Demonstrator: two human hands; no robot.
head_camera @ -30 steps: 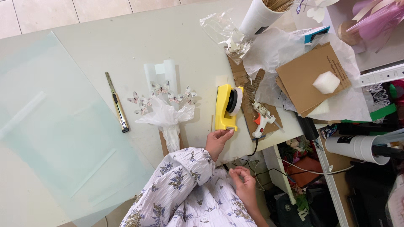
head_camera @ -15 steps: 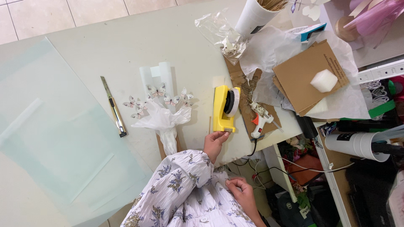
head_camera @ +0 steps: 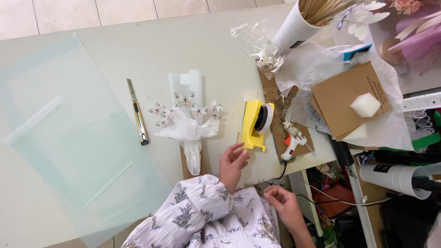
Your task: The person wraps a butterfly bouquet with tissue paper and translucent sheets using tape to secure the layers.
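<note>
Several things were laid out across the pale table (head_camera: 138, 50), and little of their arrangement had been altered since the earlier views. At the far left a translucent green sheet (head_camera: 69, 151) was spread flat, and beside it a utility knife (head_camera: 137, 111) was left untouched. Further right, a small bouquet of paper butterflies (head_camera: 187, 120), wrapped in white film, was seen lying where it had been before, with its stem end pointed toward the person. Just right of it, the left hand (head_camera: 233, 164) had been brought up from the table's near edge until its loosely curled, empty fingers were set just short of the yellow tape dispenser (head_camera: 255, 125), not quite touching it as far as could be told. The dispenser itself had not been shifted. The right hand (head_camera: 281, 202) was held low beyond the table's edge, half curled; whether anything thin was pinched in it could not be told. A glue gun (head_camera: 291, 139) was left on cardboard (head_camera: 342, 98) further right. A strip of tape was judged to be wanted next.
</note>
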